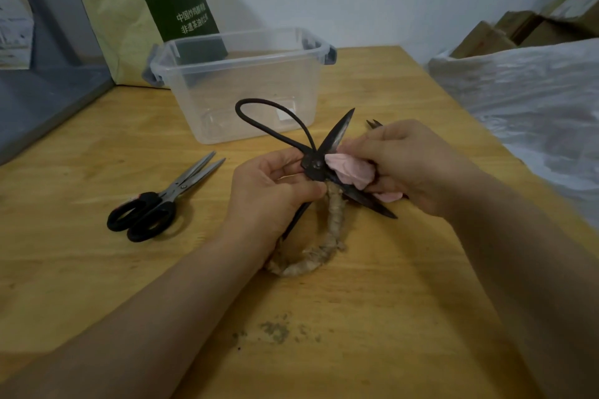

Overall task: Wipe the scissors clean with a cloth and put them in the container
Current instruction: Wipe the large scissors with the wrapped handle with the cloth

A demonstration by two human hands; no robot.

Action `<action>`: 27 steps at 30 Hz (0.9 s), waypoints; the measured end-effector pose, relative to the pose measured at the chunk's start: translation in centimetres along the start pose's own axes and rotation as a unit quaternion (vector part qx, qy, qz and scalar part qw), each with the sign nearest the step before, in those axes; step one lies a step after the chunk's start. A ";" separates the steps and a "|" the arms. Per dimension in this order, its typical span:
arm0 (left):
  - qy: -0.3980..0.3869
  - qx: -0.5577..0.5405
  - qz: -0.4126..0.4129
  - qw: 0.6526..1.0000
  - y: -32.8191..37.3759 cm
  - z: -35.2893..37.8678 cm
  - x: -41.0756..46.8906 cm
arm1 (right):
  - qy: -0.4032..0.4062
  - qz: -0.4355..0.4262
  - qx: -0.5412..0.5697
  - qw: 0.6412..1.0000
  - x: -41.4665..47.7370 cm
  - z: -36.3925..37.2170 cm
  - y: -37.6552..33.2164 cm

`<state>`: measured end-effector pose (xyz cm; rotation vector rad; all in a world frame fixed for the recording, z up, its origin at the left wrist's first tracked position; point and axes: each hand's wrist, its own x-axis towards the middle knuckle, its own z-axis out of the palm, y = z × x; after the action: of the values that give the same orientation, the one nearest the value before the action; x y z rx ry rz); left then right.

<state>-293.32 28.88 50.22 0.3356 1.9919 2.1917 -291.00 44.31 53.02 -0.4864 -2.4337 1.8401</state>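
My left hand (275,194) grips a pair of old black iron scissors (312,165) near the pivot, blades spread open. One handle loop is bare black metal; the other is wrapped in frayed beige twine (327,236) and rests on the table. My right hand (411,168) pinches a pink cloth (351,170) against the lower blade, close to the pivot. A clear plastic container (240,81) with grey latches stands open behind the scissors.
A second pair of scissors (162,204) with black handles lies shut on the wooden table (97,269) to the left. A small dark tool tip (372,123) shows behind my right hand. Dirt specks (275,330) lie near the front. Boxes and a plastic-covered pile stand at right.
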 end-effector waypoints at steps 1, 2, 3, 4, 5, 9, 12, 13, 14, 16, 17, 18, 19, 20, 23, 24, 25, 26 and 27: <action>0.000 0.002 0.007 1.000 0.0 0.0 0.0 | -0.020 0.011 0.034 0.999 0.1 -0.4 0.0; -0.003 0.007 0.015 1.000 0.1 -0.1 -0.1 | -0.035 0.012 0.045 0.998 0.1 -0.7 0.1; -0.006 0.011 0.022 1.000 0.2 -0.1 -0.1 | -0.045 0.007 0.044 0.998 0.2 -0.8 0.3; -0.008 0.015 0.029 0.999 0.1 -0.1 0.0 | -0.048 -0.001 0.042 0.998 0.2 -0.8 0.4; -0.011 0.018 0.036 0.999 0.1 -0.1 0.0 | -0.049 -0.005 0.041 0.998 0.1 -0.7 0.5; -0.019 0.028 0.057 0.998 0.1 -0.1 -0.1 | -0.051 -0.001 0.062 0.997 0.0 0.1 0.4; -0.005 0.037 0.069 0.997 0.0 -0.1 -0.1 | -0.052 -0.001 0.081 0.995 -0.2 0.3 0.2; 0.000 0.041 0.071 0.997 0.0 -0.1 -0.1 | -0.051 -0.003 0.083 0.995 -0.3 0.3 0.1; 0.003 0.043 0.073 0.996 0.0 -0.2 -0.1 | -0.045 -0.005 0.079 0.996 -0.4 0.3 0.0; 0.000 0.045 0.071 0.996 0.0 -0.2 -0.2 | -0.029 -0.013 0.029 0.999 -0.5 0.0 -0.2; -0.002 0.045 0.069 0.997 0.0 -0.2 -0.2 | -0.026 -0.020 -0.014 0.999 -0.6 -0.1 -0.3; -0.002 0.044 0.067 0.997 0.0 -0.2 -0.2 | -0.024 -0.028 -0.053 0.998 -0.6 -0.2 -0.3; -0.002 0.041 0.066 0.997 0.0 -0.2 -0.2 | -0.021 -0.036 -0.078 0.996 -0.5 -0.4 -0.4; -0.001 0.039 0.066 0.997 0.0 -0.3 -0.1 | -0.016 -0.046 -0.092 0.995 -0.5 -0.4 -0.4; 0.001 0.040 0.078 0.996 0.1 -0.5 0.1 | 0.002 -0.076 -0.067 0.995 -0.4 -0.1 -0.2; -0.002 0.040 0.082 0.996 0.1 -0.5 0.1 | 0.006 -0.082 -0.033 0.996 -0.4 0.2 -0.1; -0.007 0.039 0.084 0.996 0.2 -0.5 0.0 | 0.011 -0.087 -0.003 0.996 -0.3 0.5 0.1; -0.010 0.039 0.085 0.996 0.3 -0.5 -0.1 | 0.015 -0.093 0.014 0.995 -0.3 0.9 0.2; -0.011 0.040 0.085 0.995 0.3 -0.5 -0.1 | 0.017 -0.096 0.018 0.995 -0.2 1.2 0.3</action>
<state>-293.36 28.35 50.51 0.5585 2.1161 2.1968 -291.02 43.26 52.39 -0.2678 -2.3300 1.7782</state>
